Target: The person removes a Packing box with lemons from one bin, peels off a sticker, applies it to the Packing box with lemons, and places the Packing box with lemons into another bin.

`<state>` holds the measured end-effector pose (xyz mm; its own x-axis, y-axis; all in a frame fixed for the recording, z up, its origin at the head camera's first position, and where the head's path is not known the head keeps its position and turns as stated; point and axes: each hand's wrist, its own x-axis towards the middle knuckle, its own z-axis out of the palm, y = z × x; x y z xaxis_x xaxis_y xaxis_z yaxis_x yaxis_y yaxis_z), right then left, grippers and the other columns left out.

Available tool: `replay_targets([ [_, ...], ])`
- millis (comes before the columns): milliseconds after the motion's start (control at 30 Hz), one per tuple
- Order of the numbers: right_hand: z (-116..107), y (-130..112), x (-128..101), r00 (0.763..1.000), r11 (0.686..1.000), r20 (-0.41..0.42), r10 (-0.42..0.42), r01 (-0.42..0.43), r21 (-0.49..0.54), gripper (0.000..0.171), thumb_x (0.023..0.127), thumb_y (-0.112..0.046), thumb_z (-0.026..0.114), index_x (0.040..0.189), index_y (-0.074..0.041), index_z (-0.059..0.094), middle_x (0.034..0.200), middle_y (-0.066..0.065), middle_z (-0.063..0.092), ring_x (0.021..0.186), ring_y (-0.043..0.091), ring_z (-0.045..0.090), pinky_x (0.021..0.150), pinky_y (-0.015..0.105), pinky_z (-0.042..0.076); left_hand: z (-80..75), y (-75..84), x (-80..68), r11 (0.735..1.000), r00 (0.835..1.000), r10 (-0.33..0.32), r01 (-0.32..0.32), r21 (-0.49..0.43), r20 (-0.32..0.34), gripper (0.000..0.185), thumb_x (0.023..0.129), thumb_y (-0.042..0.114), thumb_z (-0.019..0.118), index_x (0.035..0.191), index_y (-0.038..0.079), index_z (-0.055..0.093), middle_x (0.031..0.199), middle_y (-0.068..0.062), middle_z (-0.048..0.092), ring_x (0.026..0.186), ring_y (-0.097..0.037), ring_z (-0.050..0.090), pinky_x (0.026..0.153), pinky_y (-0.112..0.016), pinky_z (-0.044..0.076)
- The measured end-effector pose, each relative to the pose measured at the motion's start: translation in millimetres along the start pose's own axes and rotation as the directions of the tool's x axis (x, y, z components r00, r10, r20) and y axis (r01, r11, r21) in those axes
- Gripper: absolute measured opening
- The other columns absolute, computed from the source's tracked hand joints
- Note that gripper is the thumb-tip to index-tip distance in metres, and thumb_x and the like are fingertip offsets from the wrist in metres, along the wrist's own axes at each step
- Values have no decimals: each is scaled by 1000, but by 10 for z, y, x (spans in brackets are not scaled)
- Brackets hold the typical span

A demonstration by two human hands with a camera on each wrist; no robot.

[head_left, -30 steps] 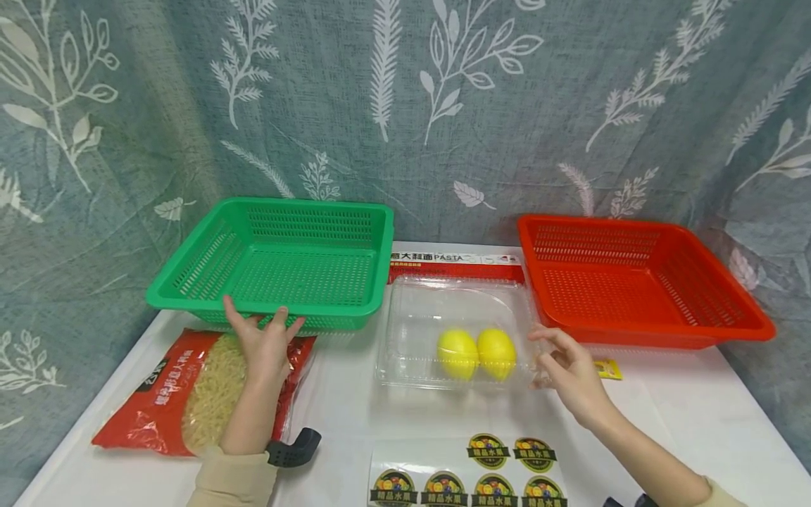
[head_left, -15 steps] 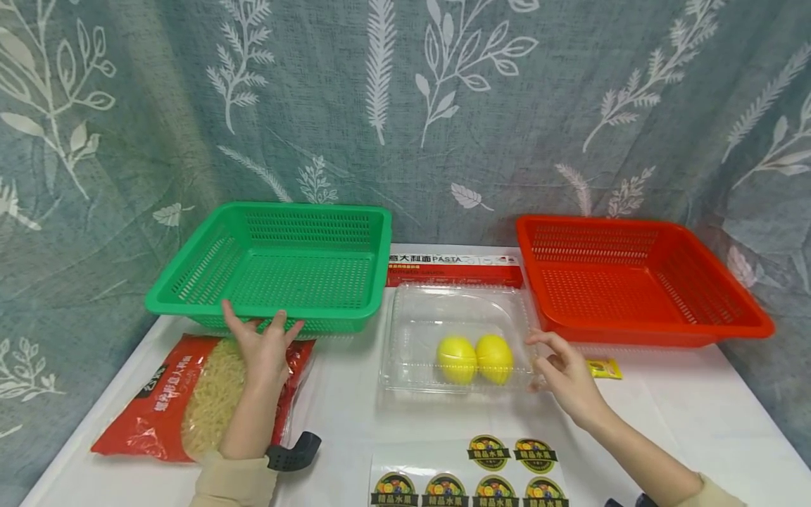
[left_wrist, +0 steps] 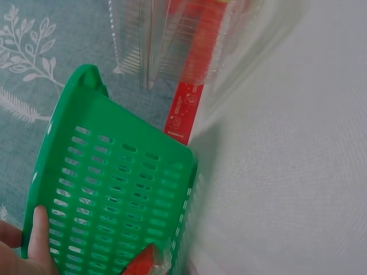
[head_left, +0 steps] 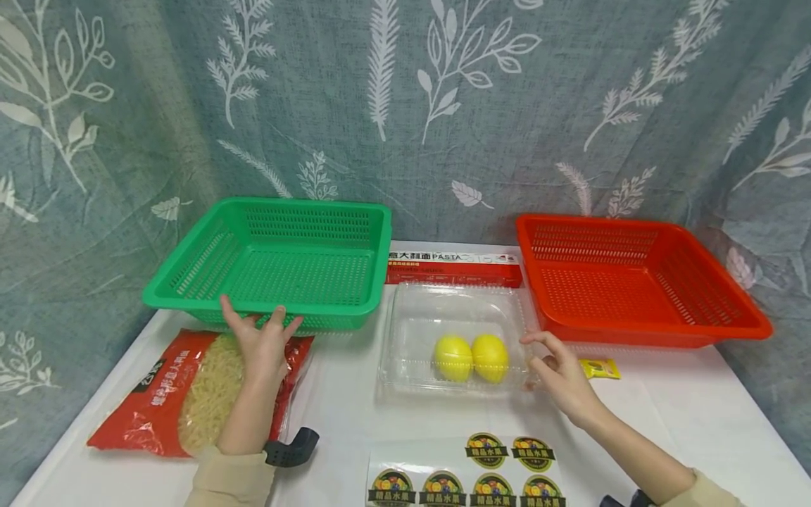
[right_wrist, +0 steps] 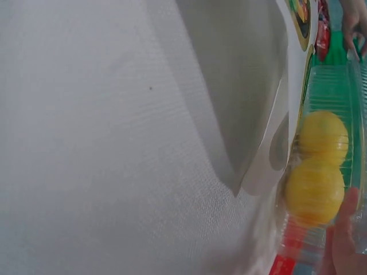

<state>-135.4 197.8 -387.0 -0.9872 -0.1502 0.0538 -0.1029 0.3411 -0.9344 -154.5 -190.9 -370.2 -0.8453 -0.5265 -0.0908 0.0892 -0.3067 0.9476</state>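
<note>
My left hand (head_left: pixel 262 345) lies flat on a red bag of pasta (head_left: pixel 190 387), its fingertips (left_wrist: pixel 40 235) against the front wall of the green basket (head_left: pixel 253 306). My right hand (head_left: pixel 551 370) curls its fingers round the front right corner of a clear plastic box (head_left: pixel 418 317), and one finger (right_wrist: pixel 341 229) shows at the box's edge. Inside the box lie two yellow lemons (head_left: pixel 453 358) (head_left: pixel 490 358), side by side near the front; the right wrist view shows them close up (right_wrist: pixel 314 192). The green basket (left_wrist: pixel 114 183) holds nothing.
A red basket (head_left: pixel 633 334) stands at the right, holding nothing. A red pasta carton (head_left: pixel 453 267) lies behind the clear box. A sheet of fruit stickers (head_left: pixel 469 468) lies at the table's front, and a small yellow packet (head_left: pixel 600 367) sits by the red basket.
My right hand and the clear box with the lemons have edged slightly to the left. The left hand has stayed on the pasta bag.
</note>
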Motion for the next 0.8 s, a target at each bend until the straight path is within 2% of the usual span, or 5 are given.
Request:
replay_targets([
  [133, -4, -27, 2, 999, 998, 26, 32, -31, -46, 28, 88, 1, 48, 115, 1, 48, 103, 23, 47, 55, 15, 51, 56, 30, 53, 9, 12, -1, 1000, 1000, -14, 14, 20, -7, 86, 93, 2, 44, 141, 41, -16, 142, -18, 0, 114, -39, 47, 81, -28, 50],
  [367, -30, -36, 12, 996, 998, 70, 45, -43, -35, 30, 89, 0, 49, 119, 1, 45, 113, 25, 45, 60, 18, 57, 60, 31, 54, 33, 56, 15, 999, 999, -38, 38, -12, -3, 86, 93, 1, 43, 141, 40, -18, 142, -19, -2, 124, -36, 36, 87, -31, 48],
  [567, -34, -19, 12, 997, 997, 51, 51, -48, -56, 31, 88, 0, 51, 119, -2, 47, 95, 19, 48, 59, 18, 56, 56, 32, 53, 31, 64, 28, 999, 999, -47, 47, 18, 12, 86, 93, 1, 45, 142, 38, -16, 141, -19, 1, 115, -32, 49, 85, -29, 48],
  [667, -42, -9, 12, 997, 997, 64, 41, -36, -72, 31, 89, -2, 53, 119, -2, 47, 109, 21, 48, 60, 18, 57, 54, 31, 52, 11, 74, 34, 998, 998, -55, 54, 22, 33, 86, 93, 1, 44, 142, 37, -17, 143, -21, -6, 115, -34, 49, 85, -27, 48],
  [800, -63, -10, 14, 994, 997, 103, 23, -15, -78, 31, 90, -3, 53, 120, -1, 46, 131, 23, 37, 64, 19, 59, 58, 30, 53, -7, 102, 39, 997, 996, -73, 71, 34, 56, 86, 93, -1, 41, 141, 36, -20, 144, -22, -15, 122, -37, 40, 84, -26, 48],
])
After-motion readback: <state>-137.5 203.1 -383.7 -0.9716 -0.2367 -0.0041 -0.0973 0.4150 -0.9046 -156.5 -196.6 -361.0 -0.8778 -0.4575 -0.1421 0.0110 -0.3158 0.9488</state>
